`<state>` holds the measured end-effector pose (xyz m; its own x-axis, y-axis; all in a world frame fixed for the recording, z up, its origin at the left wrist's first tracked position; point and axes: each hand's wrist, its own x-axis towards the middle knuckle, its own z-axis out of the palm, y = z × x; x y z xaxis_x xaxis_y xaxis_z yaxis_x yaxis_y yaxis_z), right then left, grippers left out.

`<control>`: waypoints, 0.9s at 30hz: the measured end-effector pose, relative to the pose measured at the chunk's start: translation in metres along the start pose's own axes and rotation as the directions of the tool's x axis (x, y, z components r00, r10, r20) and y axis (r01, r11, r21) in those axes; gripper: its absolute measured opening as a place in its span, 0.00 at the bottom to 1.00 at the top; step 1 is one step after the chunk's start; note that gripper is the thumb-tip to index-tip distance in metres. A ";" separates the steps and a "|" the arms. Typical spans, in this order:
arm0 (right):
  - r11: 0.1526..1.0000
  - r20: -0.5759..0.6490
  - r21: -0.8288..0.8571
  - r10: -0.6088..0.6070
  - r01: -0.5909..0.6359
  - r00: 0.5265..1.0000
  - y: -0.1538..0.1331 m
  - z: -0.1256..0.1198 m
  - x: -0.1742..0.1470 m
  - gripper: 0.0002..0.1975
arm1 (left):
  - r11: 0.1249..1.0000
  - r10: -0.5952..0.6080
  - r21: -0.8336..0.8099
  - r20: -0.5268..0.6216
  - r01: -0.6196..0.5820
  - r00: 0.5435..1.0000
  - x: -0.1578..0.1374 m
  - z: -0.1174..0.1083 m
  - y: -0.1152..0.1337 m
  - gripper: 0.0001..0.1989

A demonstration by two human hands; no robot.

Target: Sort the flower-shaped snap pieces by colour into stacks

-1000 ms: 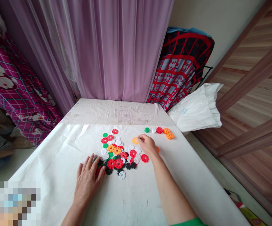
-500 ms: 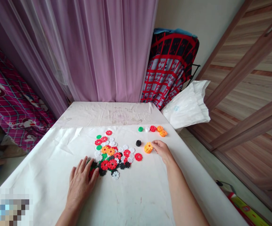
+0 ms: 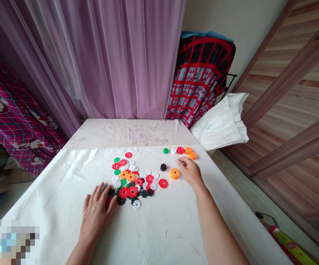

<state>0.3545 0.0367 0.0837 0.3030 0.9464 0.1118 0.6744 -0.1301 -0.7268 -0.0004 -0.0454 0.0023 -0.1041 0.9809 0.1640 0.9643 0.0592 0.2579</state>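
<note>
My left hand (image 3: 97, 206) lies on the near left edge of a loose pile of notched, flower-shaped plastic discs, its fingers spread over a few dark and red ones. Red discs (image 3: 133, 191), white discs (image 3: 136, 204), black discs (image 3: 120, 201) and orange discs (image 3: 124, 175) overlap in the pile, with some green ones among them. My right hand (image 3: 191, 172) hovers just right of an orange disc stack (image 3: 175, 173), apart from it. Its fingers are bent and slightly parted, with nothing visible between them. A small black disc stack (image 3: 163, 167) sits left of the orange one.
Farther back stand a green stack (image 3: 165, 151), a white stack (image 3: 174, 151), a red stack (image 3: 180, 150) and orange stacks (image 3: 192, 155). A white bag (image 3: 221, 123) hangs at the table's right edge. White cloth (image 3: 51, 191) covers the table, and a purple curtain (image 3: 131, 62) hangs behind.
My right hand has let go of the orange disc stack and moved slightly up and right. The stack stays on the table. My left hand rests where it was.
</note>
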 end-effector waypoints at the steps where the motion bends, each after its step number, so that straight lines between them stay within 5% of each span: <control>1: 0.998 0.029 0.004 -0.060 0.060 0.998 -0.013 0.006 -0.004 0.13 | 1.000 -0.002 -0.004 -0.001 0.002 1.000 0.000 0.000 0.000 0.28; 7: 0.936 0.401 -0.137 -0.246 0.323 0.882 -0.083 0.078 -0.035 0.07 | 0.999 0.013 -0.039 -0.017 -0.014 1.000 -0.002 0.002 0.000 0.26; 14: 0.790 0.528 -0.370 -0.254 0.489 0.810 -0.113 0.132 -0.052 0.14 | 0.998 0.016 -0.065 -0.029 -0.018 0.999 -0.003 0.002 0.000 0.26; 21: 0.809 0.518 -0.378 -0.219 0.451 0.827 -0.116 0.141 -0.052 0.17 | 0.996 0.020 -0.085 -0.043 -0.024 0.999 -0.004 0.003 0.000 0.26; 27: 0.915 0.342 -0.274 -0.195 0.296 0.919 -0.086 0.095 -0.037 0.13 | 0.996 0.010 -0.090 -0.036 -0.013 0.999 -0.004 0.002 0.001 0.25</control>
<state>0.2213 0.0410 0.0778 -0.0832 0.9965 0.0123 0.8912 0.0799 -0.4466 0.0011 -0.0488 0.0000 -0.1030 0.9742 0.2008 0.9398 0.0292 0.3404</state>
